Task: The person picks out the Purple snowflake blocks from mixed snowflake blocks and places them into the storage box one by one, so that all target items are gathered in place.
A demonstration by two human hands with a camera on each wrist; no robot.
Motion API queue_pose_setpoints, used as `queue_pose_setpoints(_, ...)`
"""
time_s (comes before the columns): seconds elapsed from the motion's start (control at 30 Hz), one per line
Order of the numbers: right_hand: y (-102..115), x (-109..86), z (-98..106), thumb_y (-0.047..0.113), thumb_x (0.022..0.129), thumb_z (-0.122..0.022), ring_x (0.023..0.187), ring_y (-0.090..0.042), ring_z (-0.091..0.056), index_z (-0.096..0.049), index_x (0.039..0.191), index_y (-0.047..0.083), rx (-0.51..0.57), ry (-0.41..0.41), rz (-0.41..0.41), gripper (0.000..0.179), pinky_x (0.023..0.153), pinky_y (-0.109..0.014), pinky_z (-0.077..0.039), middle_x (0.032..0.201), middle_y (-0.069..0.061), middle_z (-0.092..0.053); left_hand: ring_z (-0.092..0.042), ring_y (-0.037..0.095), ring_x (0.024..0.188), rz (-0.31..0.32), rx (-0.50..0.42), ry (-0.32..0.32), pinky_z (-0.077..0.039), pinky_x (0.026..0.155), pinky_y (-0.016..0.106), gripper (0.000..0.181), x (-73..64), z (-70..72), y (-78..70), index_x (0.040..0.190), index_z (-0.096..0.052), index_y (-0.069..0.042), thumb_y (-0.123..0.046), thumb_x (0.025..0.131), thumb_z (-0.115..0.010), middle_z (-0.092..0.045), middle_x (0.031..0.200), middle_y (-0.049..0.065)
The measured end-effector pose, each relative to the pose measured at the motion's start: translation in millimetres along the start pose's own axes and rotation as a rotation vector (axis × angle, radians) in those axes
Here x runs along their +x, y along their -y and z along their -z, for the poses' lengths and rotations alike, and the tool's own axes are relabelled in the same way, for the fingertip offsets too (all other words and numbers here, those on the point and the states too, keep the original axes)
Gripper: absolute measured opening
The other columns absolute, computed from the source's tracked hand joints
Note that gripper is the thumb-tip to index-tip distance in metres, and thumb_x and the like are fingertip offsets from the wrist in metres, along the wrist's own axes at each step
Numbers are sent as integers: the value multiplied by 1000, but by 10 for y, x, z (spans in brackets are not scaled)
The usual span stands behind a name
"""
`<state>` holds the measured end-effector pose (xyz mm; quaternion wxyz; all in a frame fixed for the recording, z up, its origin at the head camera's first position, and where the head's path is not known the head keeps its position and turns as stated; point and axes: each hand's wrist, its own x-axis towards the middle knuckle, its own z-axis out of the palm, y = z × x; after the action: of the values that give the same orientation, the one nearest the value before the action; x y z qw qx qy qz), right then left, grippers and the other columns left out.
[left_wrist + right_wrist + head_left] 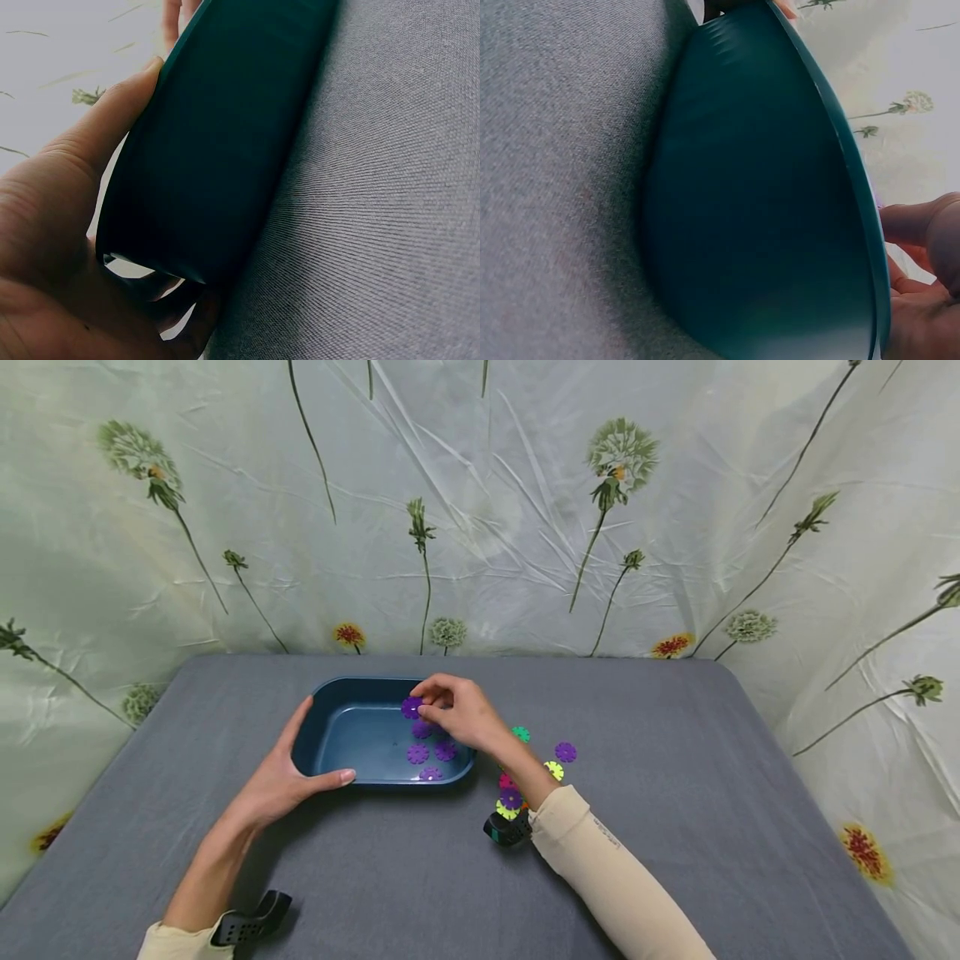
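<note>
A blue plastic tub (356, 752) stands on the grey cloth. My left hand (281, 781) grips its left end, the thumb along the near rim and the other fingers round the end wall. Over the tub's right part, my right hand (467, 714) pinches a purple snowflake disc (411, 707) between thumb and fingers. Several more purple discs (417, 753) lie on the tub floor below it. The right wrist view shows the tub's outer wall (757, 187) and part of the right hand (922, 262) past the rim.
Right of the tub lie loose discs, partly hidden by the right forearm: a green disc (521, 733), a yellow disc (553, 770), a purple disc (566, 752) and a small mixed cluster (507, 810). A flower-printed curtain (510, 527) hangs behind the table.
</note>
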<state>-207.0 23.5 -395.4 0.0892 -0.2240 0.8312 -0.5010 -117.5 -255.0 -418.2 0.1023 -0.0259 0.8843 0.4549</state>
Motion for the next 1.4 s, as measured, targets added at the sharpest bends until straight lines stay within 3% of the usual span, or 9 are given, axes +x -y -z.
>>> queue_pose_setpoints(0.33, 11, 85, -83, 7, 100, -69, 81, -11, -64, -74, 118, 8, -19, 28, -14, 19, 68, -18, -49, 101, -11, -72, -11, 57, 154, 10, -7, 12, -21, 113, 82, 131, -26, 15, 52, 165, 15, -40, -39, 84, -87, 6, 175, 24)
queue_pose_setpoints(1.07, 46, 245, -164, 3, 99, -68, 75, -10, -62, -75, 113, 6, -63, 74, -74, 16, 64, -18, -47, 93, -9, -72, -11, 61, 153, 27, 7, 17, -21, 112, 83, 130, -2, 6, 17, 165, 17, -38, -41, 85, -86, 7, 174, 26)
queue_pose_setpoints(1.4, 19, 283, -237, 1, 99, -66, 74, -10, -66, -76, 113, 11, -135, 107, -96, 20, 63, -19, -46, 88, -7, -72, -12, 61, 152, 19, 13, 8, -21, 112, 83, 131, -5, -4, 8, 166, 15, -38, -42, 84, -86, 5, 174, 27)
